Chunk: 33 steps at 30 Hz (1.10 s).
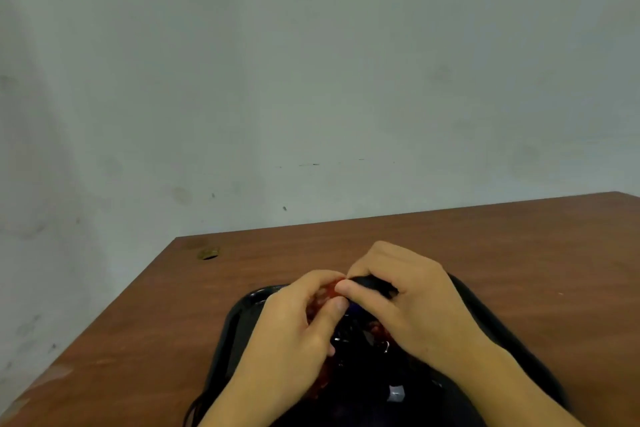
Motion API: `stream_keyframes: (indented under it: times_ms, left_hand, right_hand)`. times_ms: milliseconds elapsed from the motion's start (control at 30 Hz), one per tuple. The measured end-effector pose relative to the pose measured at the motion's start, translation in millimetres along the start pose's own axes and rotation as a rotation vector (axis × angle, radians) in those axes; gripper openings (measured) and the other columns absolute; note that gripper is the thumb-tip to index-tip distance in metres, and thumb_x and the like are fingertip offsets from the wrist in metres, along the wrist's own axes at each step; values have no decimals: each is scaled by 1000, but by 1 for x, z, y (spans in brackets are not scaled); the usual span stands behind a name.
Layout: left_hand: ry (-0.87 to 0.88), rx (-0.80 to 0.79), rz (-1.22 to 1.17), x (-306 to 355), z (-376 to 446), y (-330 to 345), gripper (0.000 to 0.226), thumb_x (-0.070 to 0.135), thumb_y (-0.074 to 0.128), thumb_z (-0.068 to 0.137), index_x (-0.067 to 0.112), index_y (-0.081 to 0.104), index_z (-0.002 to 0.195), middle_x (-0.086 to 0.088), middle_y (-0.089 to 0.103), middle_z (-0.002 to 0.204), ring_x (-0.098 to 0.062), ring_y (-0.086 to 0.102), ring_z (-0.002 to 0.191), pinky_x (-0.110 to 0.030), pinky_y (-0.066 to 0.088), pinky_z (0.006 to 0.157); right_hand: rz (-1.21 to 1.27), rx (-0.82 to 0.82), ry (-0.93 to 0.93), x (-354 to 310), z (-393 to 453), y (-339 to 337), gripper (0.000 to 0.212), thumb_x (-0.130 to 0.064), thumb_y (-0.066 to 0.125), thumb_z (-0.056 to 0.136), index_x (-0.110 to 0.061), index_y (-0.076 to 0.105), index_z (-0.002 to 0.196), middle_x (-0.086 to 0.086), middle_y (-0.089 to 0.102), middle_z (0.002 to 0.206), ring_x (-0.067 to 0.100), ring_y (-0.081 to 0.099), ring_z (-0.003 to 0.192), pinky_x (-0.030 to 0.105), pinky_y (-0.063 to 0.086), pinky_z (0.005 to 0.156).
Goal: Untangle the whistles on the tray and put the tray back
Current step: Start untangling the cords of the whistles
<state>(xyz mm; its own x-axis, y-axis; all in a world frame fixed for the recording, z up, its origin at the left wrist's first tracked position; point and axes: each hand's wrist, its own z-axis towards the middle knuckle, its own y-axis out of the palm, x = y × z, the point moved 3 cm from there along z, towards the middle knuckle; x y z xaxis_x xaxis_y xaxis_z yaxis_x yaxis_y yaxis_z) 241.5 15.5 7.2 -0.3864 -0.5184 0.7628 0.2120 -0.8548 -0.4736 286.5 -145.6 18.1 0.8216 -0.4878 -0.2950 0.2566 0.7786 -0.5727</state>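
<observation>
While the black tray (239, 319) sits on the brown table (519, 253) at its near edge, both hands meet just above its middle. Left hand (294, 322) has its fingers curled round a red whistle (327, 291). Right hand (408, 291) pinches a black whistle (370, 284) touching the red one. Dark cords and a metal ring (386, 347) lie tangled beneath the hands on the tray.

Tray (239, 314) on the table (519, 253), at its near edge; both hands above the tray, left hand (294, 326) left of right hand (405, 298), fingertips meeting over the whistles (360, 333) lying in the tray; wall (311, 80) behind the table
</observation>
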Motion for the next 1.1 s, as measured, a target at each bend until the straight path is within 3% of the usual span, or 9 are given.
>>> stream_keyframes:
  times_ms: [267,400,500,633,800,933,1100]
  left_hand:
    - [-54,-47,-307,2,-2,4,22,14,72,89,35,77,94,-4,72,80,-27,62,62,-38,55,60]
    - [-84,-9,-384,-1,-3,2,24,14,80,82,33,75,95,-4,74,86,-27,58,59,-30,49,54]
    - [-74,-31,-335,1,-5,1,16,16,75,86,30,73,92,2,72,78,-13,61,61,-21,47,55]
    - [-122,-36,-283,-2,-6,2,20,26,70,90,30,64,109,6,71,83,-6,62,68,-19,47,61]
    - [-134,-77,-300,-3,-7,3,16,22,62,97,27,59,112,0,63,77,-7,52,51,-19,39,50]
    - [-165,-106,-459,1,-8,7,18,13,59,99,21,61,115,-9,68,78,-17,49,55,-26,40,52]
    - [-197,-89,-510,0,-5,5,19,21,75,88,12,69,103,-18,73,85,-20,54,55,-30,43,53]
  right_hand:
    - [301,3,199,0,-1,-2,4,-36,72,86,-34,75,84,-12,67,86,13,67,87,32,54,75]
    - [432,-23,290,-3,-3,0,7,-32,77,84,-34,76,78,-8,69,83,13,68,82,33,55,75]
    - [495,-45,346,-3,-3,0,10,-29,75,87,-29,77,78,-6,72,83,14,69,82,35,55,77]
    - [516,-43,353,-3,-3,1,14,-28,71,90,-22,78,80,-4,74,83,17,71,83,39,57,79]
    - [525,-77,374,-4,-4,5,16,-30,70,91,-21,76,79,-3,73,81,16,70,78,39,57,76]
    - [578,-60,404,-2,-2,6,23,-30,68,92,-20,72,72,1,71,77,17,68,74,36,56,73]
    - [690,-45,429,-4,-2,4,29,-37,63,89,-15,73,73,12,69,74,19,63,68,32,53,70]
